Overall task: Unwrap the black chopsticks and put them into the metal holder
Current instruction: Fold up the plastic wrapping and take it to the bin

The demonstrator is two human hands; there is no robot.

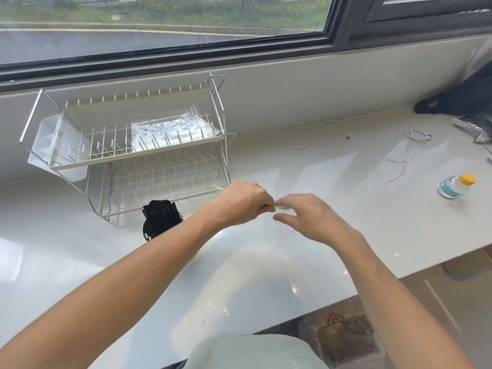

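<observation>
A bundle of black chopsticks [159, 213] stands upright in the round metal holder [148, 233] on the white counter, just in front of the dish rack. My left hand [243, 202] hovers to the right of the holder, its fingers pinched on a thin clear wrapper [279, 207] that is hard to make out. My right hand [306, 217] is close beside it, fingers spread, with thumb and forefinger at the other end of the wrapper. No chopstick shows in either hand.
A two-tier wire dish rack [127, 145] stands at the back left under the window. At the right lie white cables [319, 131], a small bottle with a yellow cap [456, 185], thin wrapper strips [396, 169] and a black bag [458, 99]. The counter edge runs along the lower right.
</observation>
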